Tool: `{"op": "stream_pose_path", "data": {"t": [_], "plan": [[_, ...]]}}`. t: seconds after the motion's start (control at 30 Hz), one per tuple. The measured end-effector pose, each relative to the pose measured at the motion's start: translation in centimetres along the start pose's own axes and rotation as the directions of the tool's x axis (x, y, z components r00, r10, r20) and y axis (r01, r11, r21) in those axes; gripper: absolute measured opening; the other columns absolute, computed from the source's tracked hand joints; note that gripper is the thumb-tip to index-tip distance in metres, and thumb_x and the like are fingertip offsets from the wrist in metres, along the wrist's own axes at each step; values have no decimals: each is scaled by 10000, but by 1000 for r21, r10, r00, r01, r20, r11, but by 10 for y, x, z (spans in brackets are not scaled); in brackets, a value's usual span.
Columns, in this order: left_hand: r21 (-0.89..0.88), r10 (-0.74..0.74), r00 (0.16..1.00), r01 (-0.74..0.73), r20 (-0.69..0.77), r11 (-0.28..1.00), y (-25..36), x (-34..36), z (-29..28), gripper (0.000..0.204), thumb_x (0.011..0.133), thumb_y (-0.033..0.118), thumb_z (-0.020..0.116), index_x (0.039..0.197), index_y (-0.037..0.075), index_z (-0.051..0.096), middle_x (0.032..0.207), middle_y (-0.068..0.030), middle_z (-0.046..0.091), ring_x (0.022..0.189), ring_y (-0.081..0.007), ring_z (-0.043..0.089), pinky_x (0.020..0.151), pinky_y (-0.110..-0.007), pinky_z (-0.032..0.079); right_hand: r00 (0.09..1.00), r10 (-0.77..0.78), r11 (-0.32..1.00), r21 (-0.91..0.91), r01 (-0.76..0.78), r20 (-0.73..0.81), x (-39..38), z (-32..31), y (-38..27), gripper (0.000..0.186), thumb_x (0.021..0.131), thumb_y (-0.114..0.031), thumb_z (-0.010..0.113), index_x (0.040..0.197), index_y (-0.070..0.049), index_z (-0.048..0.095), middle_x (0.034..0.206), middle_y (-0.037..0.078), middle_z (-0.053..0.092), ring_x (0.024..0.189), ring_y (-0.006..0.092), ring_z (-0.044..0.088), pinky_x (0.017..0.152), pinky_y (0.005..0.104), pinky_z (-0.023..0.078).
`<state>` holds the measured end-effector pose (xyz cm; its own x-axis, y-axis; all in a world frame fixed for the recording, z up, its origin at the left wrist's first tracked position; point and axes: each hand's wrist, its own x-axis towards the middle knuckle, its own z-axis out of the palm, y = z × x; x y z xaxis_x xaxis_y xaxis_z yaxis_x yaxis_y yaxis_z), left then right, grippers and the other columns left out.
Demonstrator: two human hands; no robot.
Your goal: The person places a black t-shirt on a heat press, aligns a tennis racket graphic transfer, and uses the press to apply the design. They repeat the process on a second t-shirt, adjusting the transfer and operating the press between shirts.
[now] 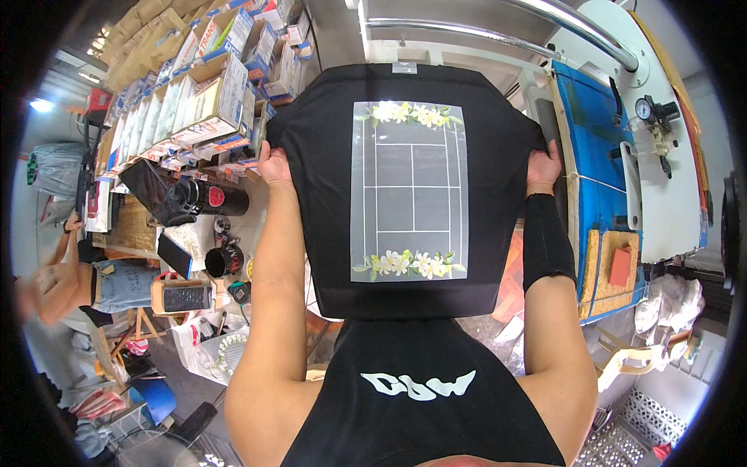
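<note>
A black T-shirt (pixel 327 198) lies spread flat in front of me, its collar at the far end. On its middle rests a clear film sheet (pixel 413 206) printed with white court lines and a band of white flowers at either end. At the shirt's left side my left hand (pixel 275 166) grips the sleeve edge, with the fingers partly hidden by the cloth. Level with it on the other side, my right hand (pixel 543 168) holds the opposite sleeve edge. A black sleeve band (pixel 548 237) covers part of my right forearm.
Metal bars (pixel 467 33) and a white machine panel with a pressure gauge (pixel 643 108) stand beyond and right. A blue board (pixel 595 148) carries a wooden block (pixel 611 272). Left are stacked cardboard boxes (pixel 210 101), a black cylinder (pixel 226 200), a phone (pixel 175 255) and another person (pixel 70 276).
</note>
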<state>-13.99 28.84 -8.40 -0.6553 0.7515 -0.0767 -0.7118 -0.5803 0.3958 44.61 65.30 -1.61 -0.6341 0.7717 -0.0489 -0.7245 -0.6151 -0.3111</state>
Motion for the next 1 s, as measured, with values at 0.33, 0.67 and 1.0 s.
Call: {"op": "stream_pose_path", "data": {"t": [0.33,0.67,1.0], "plan": [[898,102,896,418,-433,140,-29,-119,78,449,1037,336,598,1332,1,644,1303,-196,692,1222,-292,644,1067,-423,469,817,-341,96,-881,-463,-466,-59,65,58,373,994,-280,660,1257,-19,704,1246,156,735,1091,300,714,946,395,553],[733,-7,801,-551,598,-400,-56,-322,134,201,875,78,734,1074,69,753,1191,-104,701,1223,-341,605,1112,-519,416,767,-190,-680,-646,347,612,-259,157,137,148,824,-13,716,965,-53,737,1127,146,721,1084,348,669,984,483,515],[671,-12,754,-591,657,-448,-62,-323,126,195,839,156,778,1024,101,745,1203,-73,690,1239,-338,600,1150,-565,371,688,-680,-727,-357,-587,253,-327,216,-170,611,1052,-530,496,1036,25,749,1060,231,744,1020,442,680,944,498,508]]}}
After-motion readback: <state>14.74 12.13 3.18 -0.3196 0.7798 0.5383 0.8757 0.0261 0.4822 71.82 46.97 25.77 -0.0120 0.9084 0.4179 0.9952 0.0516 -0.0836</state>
